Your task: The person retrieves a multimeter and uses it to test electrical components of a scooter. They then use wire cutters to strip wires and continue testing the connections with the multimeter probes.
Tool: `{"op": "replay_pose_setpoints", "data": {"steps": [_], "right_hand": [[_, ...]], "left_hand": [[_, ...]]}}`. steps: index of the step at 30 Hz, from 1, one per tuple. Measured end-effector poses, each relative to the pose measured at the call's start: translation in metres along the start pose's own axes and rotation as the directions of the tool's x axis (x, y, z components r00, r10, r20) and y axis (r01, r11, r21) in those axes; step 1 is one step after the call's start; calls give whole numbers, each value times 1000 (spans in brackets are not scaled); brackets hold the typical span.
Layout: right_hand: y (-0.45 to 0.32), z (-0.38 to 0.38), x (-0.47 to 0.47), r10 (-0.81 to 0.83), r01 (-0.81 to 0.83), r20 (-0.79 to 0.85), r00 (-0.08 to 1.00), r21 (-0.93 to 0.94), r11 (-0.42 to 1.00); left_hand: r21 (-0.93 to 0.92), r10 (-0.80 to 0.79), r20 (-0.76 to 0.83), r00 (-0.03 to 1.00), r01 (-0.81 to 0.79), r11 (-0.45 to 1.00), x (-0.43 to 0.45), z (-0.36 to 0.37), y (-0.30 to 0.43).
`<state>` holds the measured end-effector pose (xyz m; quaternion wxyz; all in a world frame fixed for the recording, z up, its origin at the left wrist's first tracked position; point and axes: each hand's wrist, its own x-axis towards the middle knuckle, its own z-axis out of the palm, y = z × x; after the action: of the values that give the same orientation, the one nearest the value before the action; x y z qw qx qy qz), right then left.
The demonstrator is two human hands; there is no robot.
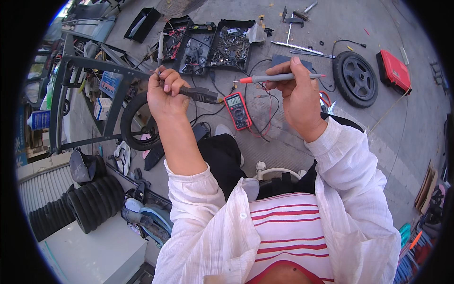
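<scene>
My left hand is closed around a black cable connector, its ribbed end sticking out to the right. Thin wire ends show at the fingertips. Just above those fingers is a pale pen-shaped tool; whether it touches them I cannot tell. Between the thumb and fingers of my right hand lies a grey test probe with a red collar, its bare metal tip pointing left. Below and between the hands, a red digital multimeter rests on the ground, digits on its display. Red and black leads curl beside it.
Black open cases of small parts stand ahead. A wheel and red case lie right, with T-handle tools beyond. At left are a metal frame, a tyre and stacked tyres. Cables cross the ground.
</scene>
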<state>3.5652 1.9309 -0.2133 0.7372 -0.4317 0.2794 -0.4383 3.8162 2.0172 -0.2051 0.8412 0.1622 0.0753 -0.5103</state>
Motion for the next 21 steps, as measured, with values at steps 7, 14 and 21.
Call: {"op": "replay_pose_setpoints", "data": {"steps": [7, 14, 21], "right_hand": [[-7, -3, 18, 135, -123, 166, 977, -81, 989], [-11, -1, 19, 277, -287, 175, 945, 38, 957], [-14, -10, 26, 171, -186, 85, 982, 230, 955]], "left_hand": [[679, -176, 116, 977, 52, 733, -34, 17, -57], [759, -410, 33, 911, 244, 603, -45, 15, -92], [737, -324, 34, 945, 195, 647, -41, 13, -97]]}}
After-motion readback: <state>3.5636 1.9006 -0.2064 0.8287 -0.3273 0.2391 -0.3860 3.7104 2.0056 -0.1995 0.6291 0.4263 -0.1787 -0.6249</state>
